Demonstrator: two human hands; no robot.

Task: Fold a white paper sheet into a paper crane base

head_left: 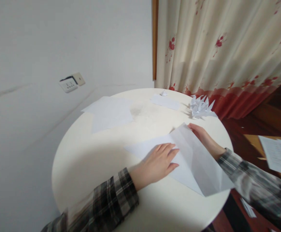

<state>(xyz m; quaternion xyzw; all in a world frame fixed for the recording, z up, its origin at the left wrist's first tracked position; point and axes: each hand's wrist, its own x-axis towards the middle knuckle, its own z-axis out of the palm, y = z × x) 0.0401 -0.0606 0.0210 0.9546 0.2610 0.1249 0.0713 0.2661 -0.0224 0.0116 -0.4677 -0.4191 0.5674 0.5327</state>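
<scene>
A sheet of white paper (191,159) lies on the round table, creased, with its right part lifted up from the tabletop. My left hand (156,162) rests flat on the paper's left part, its fingers stretched out toward the crease. At the raised part's far corner, my right hand (199,130) grips the paper's edge between thumb and fingers; part of that hand is behind the sheet.
The round white table (82,167) stands beside a wall with a socket (69,84). On it lie flat paper sheets (111,112), a small paper strip (165,101), a tiny folded piece (163,93) and a cluster of pointed folded paper (200,106). Curtains (217,54) hang behind.
</scene>
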